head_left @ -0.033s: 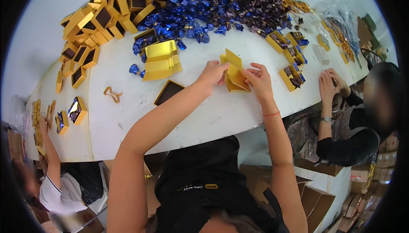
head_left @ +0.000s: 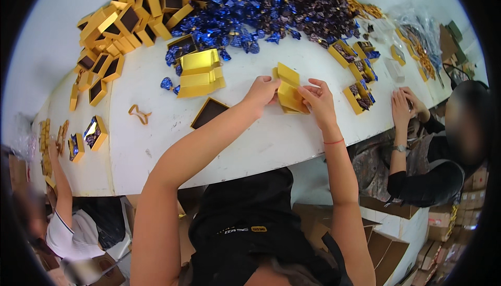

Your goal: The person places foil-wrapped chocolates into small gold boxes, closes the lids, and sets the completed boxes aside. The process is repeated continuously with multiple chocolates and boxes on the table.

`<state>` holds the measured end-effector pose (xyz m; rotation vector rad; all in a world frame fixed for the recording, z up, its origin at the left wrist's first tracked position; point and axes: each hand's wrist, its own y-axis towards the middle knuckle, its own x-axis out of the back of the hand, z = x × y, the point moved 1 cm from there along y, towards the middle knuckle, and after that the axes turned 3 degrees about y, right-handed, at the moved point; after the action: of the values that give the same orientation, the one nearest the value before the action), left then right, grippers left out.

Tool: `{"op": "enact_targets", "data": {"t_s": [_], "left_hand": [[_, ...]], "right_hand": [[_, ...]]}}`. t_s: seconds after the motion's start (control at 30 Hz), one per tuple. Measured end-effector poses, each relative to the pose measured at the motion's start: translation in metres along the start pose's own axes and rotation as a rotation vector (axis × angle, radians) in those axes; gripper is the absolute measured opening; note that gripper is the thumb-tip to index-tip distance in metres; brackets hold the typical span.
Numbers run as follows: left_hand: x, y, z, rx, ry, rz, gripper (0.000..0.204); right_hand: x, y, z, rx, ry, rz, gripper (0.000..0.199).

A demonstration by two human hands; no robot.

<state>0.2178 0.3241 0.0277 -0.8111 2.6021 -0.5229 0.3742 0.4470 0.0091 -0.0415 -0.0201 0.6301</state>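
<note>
Above the white table, a folded gold card piece (head_left: 288, 91) is held between both hands, its creased panels standing at angles. My left hand (head_left: 262, 91) pinches its left edge between thumb and fingers. At the right edge my right hand (head_left: 319, 100) has thumb and fingers closed on a panel. Left of them lies a stack of similar gold folded cards (head_left: 200, 74). An open gold box with a dark inside (head_left: 210, 113) rests on the table, partly behind my left forearm. Blue foil-wrapped sweets (head_left: 167, 84) lie beside the stack.
Empty gold boxes (head_left: 129, 18) are heaped at the far left, next to a big pile of blue and dark wrapped sweets (head_left: 235, 9). Filled gold boxes (head_left: 358, 97) stand to the right. A gold ribbon loop (head_left: 139, 114) lies left. Co-workers' hands (head_left: 402, 106) are at both sides.
The panels of the gold card have drawn closer together, and the gap between them has narrowed. Both hands keep their hold. The whole view has shifted slightly.
</note>
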Motion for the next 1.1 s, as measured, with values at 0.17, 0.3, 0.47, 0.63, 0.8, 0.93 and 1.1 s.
{"op": "enact_targets", "data": {"t_s": [0.17, 0.3, 0.47, 0.63, 0.8, 0.93, 1.1], "left_hand": [[0.005, -0.001, 0.005, -0.055, 0.064, -0.137, 0.062], [-0.007, -0.019, -0.015, -0.063, -0.094, -0.061, 0.062], [0.009, -0.017, -0.022, -0.115, -0.014, -0.223, 0.071], [0.036, -0.068, -0.043, -0.458, 0.096, -0.071, 0.059], [0.133, -0.155, -0.024, -0.602, 0.832, -0.129, 0.068], [0.153, -0.186, 0.014, -0.522, 0.909, -0.082, 0.083], [0.134, -0.196, 0.022, -0.526, 1.032, -0.103, 0.103]], "right_hand": [[-0.003, -0.006, 0.009, 0.0, -0.228, 0.007, 0.06], [0.007, -0.002, 0.01, -0.006, 0.135, 0.105, 0.042], [0.01, 0.012, 0.002, 0.046, -0.029, 0.156, 0.033], [0.049, 0.009, 0.003, 0.014, 0.004, 0.045, 0.038], [0.036, 0.0, 0.021, -0.044, 0.095, 0.15, 0.042], [0.047, 0.008, 0.025, 0.189, -0.642, 0.166, 0.027], [0.052, 0.002, 0.048, 0.145, -0.192, 0.031, 0.018]]}}
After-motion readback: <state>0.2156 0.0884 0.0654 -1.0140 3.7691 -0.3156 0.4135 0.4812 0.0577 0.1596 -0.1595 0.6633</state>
